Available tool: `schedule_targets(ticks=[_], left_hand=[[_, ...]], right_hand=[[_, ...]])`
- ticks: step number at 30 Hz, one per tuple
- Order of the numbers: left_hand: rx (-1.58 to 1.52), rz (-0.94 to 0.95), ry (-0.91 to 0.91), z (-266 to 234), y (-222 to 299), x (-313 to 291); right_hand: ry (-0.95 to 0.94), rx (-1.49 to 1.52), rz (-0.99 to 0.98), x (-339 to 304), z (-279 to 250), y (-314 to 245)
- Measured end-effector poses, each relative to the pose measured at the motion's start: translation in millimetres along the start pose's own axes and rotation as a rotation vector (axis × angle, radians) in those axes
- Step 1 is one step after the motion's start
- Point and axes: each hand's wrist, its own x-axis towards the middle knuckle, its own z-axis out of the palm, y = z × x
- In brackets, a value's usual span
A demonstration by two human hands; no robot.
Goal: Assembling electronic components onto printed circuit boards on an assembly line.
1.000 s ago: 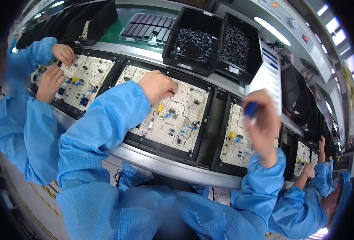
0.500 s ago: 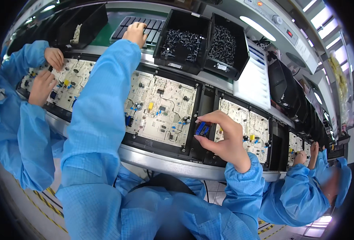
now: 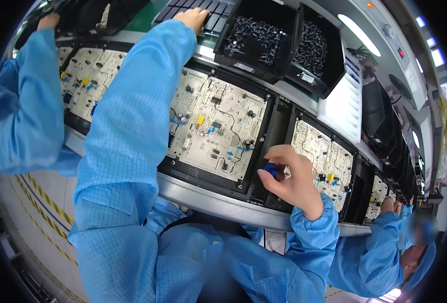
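My right hand (image 3: 296,182) is closed, thumb and fingers pinching a small blue electronic component (image 3: 272,168). It is held over the dark gap between two framed circuit boards, and the fingers partly cover it. My left arm stretches far forward. At its end my left hand (image 3: 193,19) is bent over a black tray (image 3: 218,22) of rectangular slots or blocks, fingers curled at its surface; what they grip is hidden. Between my arms lies a pale circuit board (image 3: 213,129) fitted with black, blue and yellow parts, in a black frame. Another populated board (image 3: 322,151) sits right of it.
Two black bins (image 3: 243,66) of small dark parts stand behind the boards, beside a white foam tray (image 3: 340,108). A metal rail (image 3: 208,194) edges the line in front of me. Co-workers in blue sleeves (image 3: 29,96) work at left and right (image 3: 370,257).
My view has shifted, so the boards sit differently in it. My right hand has turned, its fingers curling further round the blue component. My left hand remains at the black tray. The left co-worker's arm has reached forward.
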Motion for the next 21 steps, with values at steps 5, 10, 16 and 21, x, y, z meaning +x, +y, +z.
schedule_targets(ticks=[5,10,16,21], left_hand=[[0.055,0.033,0.058,17.5,-17.9,31.8],[0.103,0.084,0.07,16.7,-15.0,42.1],[0.202,0.158,0.058,20.9,-10.0,44.4],[0.076,0.087,0.187,5.8,-17.6,38.4]], right_hand=[[-0.165,0.054,0.021,11.7,17.9,5.1],[-0.252,0.236,0.27,11.7,19.5,-8.4],[-0.344,0.302,0.413,12.4,19.9,-17.3],[-0.161,-0.194,-0.083,20.9,27.6,-19.9]])
